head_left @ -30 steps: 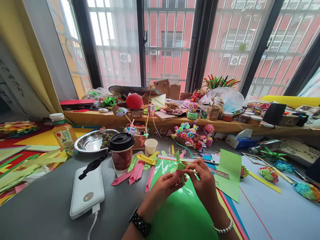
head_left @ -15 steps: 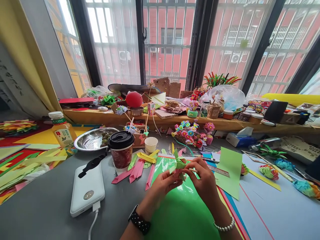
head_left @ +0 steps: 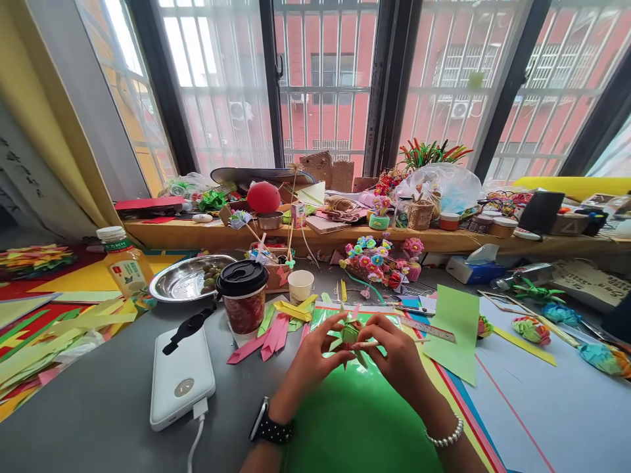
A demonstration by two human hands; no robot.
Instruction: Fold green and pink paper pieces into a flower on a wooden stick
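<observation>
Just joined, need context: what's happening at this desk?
A person is working a small folded paper piece, green with pink points, pinched between the left hand and right hand above a glossy green sheet. Pink and yellow folded strips lie just to the left, beside a lidded coffee cup and a white power bank. A light green card lies to the right on the grey table.

Both forearms raised from the lower edge, converging toward centre. Left hand (head_left: 310,358) palm turned inward, fingers (head_left: 329,326) spread and curved, tips pinched in a closed grip. Right hand (head_left: 397,355) opposite, back of hand upward, thumb and forefinger pinched in a closed grip, remaining fingers curled. Fingertips of both hands nearly meeting. Dark band on left wrist; beaded bracelet on right wrist.
</observation>
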